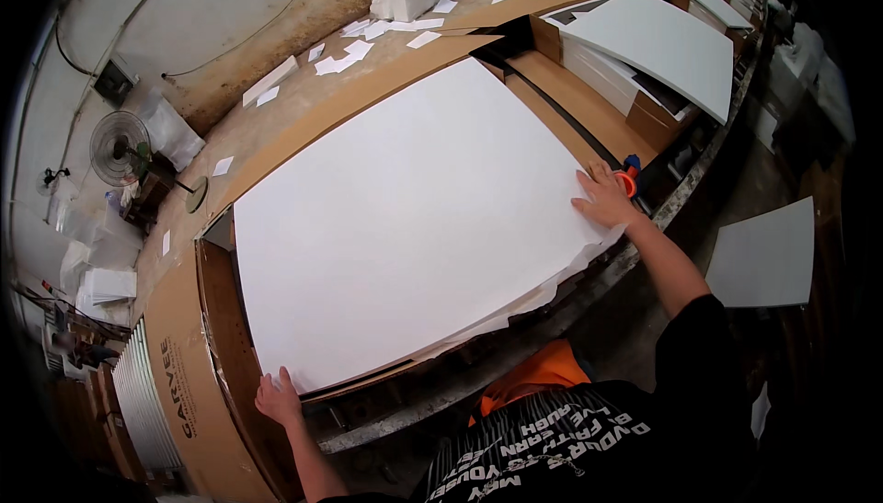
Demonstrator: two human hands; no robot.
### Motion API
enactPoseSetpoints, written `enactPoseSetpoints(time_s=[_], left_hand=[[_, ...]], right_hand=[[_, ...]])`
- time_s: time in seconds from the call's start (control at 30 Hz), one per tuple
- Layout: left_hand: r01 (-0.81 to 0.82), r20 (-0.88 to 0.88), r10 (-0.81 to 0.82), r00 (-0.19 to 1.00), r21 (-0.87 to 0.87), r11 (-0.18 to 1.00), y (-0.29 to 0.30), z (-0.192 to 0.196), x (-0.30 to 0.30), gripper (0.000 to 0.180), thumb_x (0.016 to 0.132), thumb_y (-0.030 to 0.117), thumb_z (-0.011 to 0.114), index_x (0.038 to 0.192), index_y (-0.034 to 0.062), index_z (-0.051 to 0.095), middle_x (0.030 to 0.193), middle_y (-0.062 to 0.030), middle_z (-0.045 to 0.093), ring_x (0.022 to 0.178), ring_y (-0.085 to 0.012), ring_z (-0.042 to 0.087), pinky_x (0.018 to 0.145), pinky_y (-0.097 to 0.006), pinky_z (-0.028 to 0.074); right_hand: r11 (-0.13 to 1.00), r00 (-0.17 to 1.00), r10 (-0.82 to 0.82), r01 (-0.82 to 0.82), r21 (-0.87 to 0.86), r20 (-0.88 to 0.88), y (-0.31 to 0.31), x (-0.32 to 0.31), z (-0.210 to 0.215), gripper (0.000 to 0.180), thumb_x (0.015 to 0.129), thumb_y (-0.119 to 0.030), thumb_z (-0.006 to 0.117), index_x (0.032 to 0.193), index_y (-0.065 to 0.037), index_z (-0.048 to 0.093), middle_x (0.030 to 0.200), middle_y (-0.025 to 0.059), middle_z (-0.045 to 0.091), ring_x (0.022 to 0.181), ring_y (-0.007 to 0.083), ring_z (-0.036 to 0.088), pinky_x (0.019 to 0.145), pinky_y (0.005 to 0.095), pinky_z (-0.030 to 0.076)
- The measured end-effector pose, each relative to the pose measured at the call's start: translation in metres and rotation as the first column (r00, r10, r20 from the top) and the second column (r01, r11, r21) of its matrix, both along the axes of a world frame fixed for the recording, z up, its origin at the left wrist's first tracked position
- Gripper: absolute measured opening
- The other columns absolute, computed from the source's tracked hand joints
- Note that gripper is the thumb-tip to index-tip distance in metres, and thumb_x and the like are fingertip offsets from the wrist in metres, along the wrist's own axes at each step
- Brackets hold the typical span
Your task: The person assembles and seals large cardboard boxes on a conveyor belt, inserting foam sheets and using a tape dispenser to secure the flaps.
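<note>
A large white panel (414, 218) lies flat in front of me, with flat brown cardboard along its far side. At its near left corner, my left hand (279, 399) is open, fingertips touching the corner beside a cardboard side wall. My right hand (604, 198) rests open on the panel's right edge, fingers spread. Thin white wrapping sheet (552, 282) sticks out along the panel's near edge, reaching below my right wrist. Just past the right hand sits a red and blue tape dispenser (629, 177).
On the left stands a printed brown carton (184, 393). Further right, an open carton (589, 108) holds white pieces, with a pale board (658, 48) tilted on top. A grey board (763, 255) is at the far right. A fan (120, 149) stands by the wall; papers (345, 62) litter the floor.
</note>
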State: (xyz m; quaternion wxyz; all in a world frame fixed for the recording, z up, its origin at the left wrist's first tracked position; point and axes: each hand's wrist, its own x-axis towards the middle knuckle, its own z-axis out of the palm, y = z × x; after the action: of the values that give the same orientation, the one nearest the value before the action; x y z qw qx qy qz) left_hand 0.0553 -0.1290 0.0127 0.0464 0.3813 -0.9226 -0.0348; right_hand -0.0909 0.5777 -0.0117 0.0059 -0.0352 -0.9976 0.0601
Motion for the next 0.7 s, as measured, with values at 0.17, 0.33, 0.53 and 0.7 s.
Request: enactPoseSetpoints(time_s=[0.17,0.33,0.53,0.7], left_hand=[[0.697,-0.321,-0.659,0.681,0.006,0.717,0.082,-0.002,0.001,0.067,0.090,0.048,0.056,0.134,-0.0022,0.051,0.135,-0.0221,0.052,0.129,-0.0405,0.043,0.104,-0.049,0.038],[0.627,-0.134,-0.623,0.770,-0.021,0.779,0.090,0.011,-0.021,0.071,0.097,0.053,0.037,0.146,0.0012,0.036,0.148,-0.0202,0.040,0.139,-0.0438,0.029,0.115,-0.055,0.015],[0.538,-0.089,-0.539,0.838,-0.043,0.842,0.063,-0.034,-0.034,0.068,0.099,0.043,0.038,0.147,-0.0034,0.026,0.156,-0.0227,0.021,0.143,-0.0438,0.018,0.117,-0.053,0.006],[0.755,-0.198,-0.770,0.606,-0.163,0.636,0.241,0.010,-0.025,0.074,0.092,0.048,0.046,0.146,-0.0019,0.032,0.152,-0.0281,0.025,0.142,-0.0490,0.016,0.116,-0.059,0.005]], right_hand=[[0.911,0.950,0.242,-0.292,-0.293,-0.195,-0.035,0.090,0.053,0.079,0.086,-0.051,0.058,0.147,-0.007,0.035,0.152,0.0262,0.025,0.142,0.0426,0.018,0.113,0.0535,0.020],[0.982,0.984,0.152,-0.139,0.130,-0.097,-0.088,0.038,0.040,0.079,0.085,-0.051,0.058,0.145,-0.004,0.037,0.150,0.0286,0.025,0.135,0.0478,0.024,0.112,0.0544,0.021],[0.983,0.979,0.184,-0.182,0.032,-0.092,-0.084,0.033,0.031,0.078,0.088,-0.052,0.054,0.145,-0.002,0.035,0.150,0.0292,0.025,0.135,0.0472,0.024,0.113,0.0548,0.020],[0.974,0.977,0.214,-0.215,-0.064,-0.021,-0.102,0.034,0.048,0.081,0.089,-0.054,0.053,0.144,0.002,0.035,0.150,0.0317,0.022,0.135,0.0493,0.022,0.112,0.0580,0.015]])
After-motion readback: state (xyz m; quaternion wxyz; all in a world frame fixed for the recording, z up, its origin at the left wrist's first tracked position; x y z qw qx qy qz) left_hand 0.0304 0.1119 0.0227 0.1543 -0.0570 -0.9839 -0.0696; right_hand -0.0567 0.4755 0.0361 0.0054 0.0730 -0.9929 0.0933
